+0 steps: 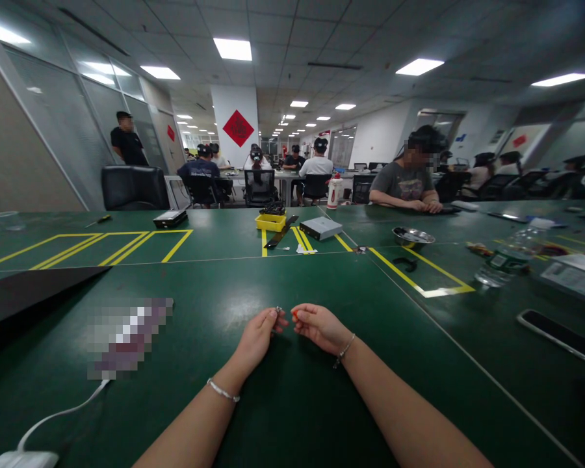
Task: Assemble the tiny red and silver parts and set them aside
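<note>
The fingers (pixel 281 322) of the left hand (pixel 257 335) were pinched on a small silver-grey piece (pixel 278 309), held between thumb and fingertips. The piece appeared metallic, with a bright, uneven surface; its exact form was too small to determine. The right hand (pixel 322 327) gripped a small orange piece (pixel 296 314) between thumb and forefinger; only a rounded, saturated portion was exposed, the remainder being covered by the fingers. Both pieces were located above the green tabletop (pixel 199 279), near its middle, with the fingertips of the two hands close together but apart. Whether the pieces were connected could not be determined. Beyond the hands, a yellow tray (pixel 271 224) containing dark items stood beside a flat grey box (pixel 320 227). A shiny metal bowl (pixel 413 236) and a clear plastic bottle (pixel 509 257) were positioned to the right.
</note>
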The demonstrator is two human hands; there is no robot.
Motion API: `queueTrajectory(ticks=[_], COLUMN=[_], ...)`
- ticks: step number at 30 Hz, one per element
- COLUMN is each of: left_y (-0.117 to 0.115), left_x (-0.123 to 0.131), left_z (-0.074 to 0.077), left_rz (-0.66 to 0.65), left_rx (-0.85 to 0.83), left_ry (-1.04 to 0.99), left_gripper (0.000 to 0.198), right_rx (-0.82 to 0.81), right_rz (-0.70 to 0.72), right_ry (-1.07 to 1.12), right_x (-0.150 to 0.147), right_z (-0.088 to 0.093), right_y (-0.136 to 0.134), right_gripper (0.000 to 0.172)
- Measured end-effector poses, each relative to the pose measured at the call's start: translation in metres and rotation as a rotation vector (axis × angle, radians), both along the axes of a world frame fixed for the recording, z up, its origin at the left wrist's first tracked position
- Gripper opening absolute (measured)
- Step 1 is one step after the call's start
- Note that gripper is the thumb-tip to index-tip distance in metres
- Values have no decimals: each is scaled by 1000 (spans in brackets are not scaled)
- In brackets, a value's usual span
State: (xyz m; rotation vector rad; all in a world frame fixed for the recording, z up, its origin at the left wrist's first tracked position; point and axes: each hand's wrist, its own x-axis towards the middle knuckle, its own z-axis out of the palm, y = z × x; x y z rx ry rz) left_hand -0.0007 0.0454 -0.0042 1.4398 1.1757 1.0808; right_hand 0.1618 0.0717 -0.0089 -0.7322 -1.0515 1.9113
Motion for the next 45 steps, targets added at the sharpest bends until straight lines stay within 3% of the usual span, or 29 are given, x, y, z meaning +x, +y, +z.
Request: queueTrajectory(ticks=[16,28,45], left_y=[0,2,2], left_x=[1,0,0], left_z=[-2,-6,-5], left_rz=[17,21,41], left_rx=[110,179,200], left_ry=[140,127,119], left_gripper=[11,15,15], right_rx=[-3,-36,-4], right_rz=[-10,-27,-1], right_ry=[27,27,24], right_x=[1,-1,2], right_z=[-1,2,-2], right_y=[0,0,1], right_gripper=[25,15,22])
